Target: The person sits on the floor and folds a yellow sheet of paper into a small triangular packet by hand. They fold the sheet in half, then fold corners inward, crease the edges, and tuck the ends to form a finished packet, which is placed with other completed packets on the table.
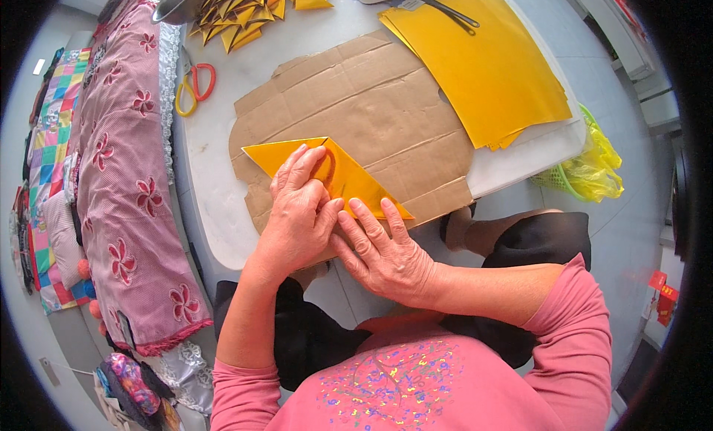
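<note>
Gold paper sheet (349,180), glossy, folded to a triangle, lying flat on brown cardboard (371,119) near the front of the white counter (215,208). Left hand (297,215) pressed down on the sheet, fingers curled and close together over the fold. Right hand (382,253) flat beside it, fingers spread, fingertips touching the sheet's lower edge and the left hand's thumb side.

Stack of unfolded gold sheets (490,67) at the far right of the counter, overlapping the cardboard's edge; dark slim tool (445,11) laid across the stack's top. Heap of folded gold pieces (238,11) at the far left, just beside a metal bowl (174,4); bowl contents out of sight. Scissors with red and yellow handles (194,89) near the counter's left edge.

Green mesh basket (564,175) right of the counter, holding a yellow plastic bag (594,167). Pink flowered cloth (122,171) draped along the left.
</note>
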Available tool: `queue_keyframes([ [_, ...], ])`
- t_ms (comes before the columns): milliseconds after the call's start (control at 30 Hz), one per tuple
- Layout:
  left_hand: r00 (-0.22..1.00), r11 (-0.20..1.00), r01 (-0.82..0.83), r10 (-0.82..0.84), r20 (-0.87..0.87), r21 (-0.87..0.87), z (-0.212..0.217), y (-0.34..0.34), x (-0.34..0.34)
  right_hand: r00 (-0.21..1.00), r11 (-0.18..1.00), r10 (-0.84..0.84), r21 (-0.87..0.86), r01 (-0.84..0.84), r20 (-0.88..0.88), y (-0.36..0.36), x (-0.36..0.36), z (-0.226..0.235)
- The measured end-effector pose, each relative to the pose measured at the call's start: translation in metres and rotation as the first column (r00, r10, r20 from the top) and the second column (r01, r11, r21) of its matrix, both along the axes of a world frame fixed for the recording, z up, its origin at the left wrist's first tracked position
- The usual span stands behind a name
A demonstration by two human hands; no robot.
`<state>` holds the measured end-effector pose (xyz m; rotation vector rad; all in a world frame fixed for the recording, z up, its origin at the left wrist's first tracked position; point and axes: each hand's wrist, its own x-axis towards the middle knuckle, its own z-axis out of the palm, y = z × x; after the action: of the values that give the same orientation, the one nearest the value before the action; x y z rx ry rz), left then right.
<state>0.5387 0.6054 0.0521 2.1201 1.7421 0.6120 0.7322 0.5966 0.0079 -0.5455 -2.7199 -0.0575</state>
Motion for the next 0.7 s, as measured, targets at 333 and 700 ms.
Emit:
queue_keyframes([
  [333,0.997,0.999,0.036,-0.034,-0.075,0.019,-0.0039,-0.0025,0.0018,1.0,0.999,0.015,0.047,-0.016,0.004,0.0022,0.0008,-0.0003],
  [700,0.982,0.996,0.095,-0.094,-0.162,-0.005,0.0046,-0.0016,0.0039,1.0,1.0,-0.004,0.029,0.005,-0.012,0.0007,0.0008,0.0008],
])
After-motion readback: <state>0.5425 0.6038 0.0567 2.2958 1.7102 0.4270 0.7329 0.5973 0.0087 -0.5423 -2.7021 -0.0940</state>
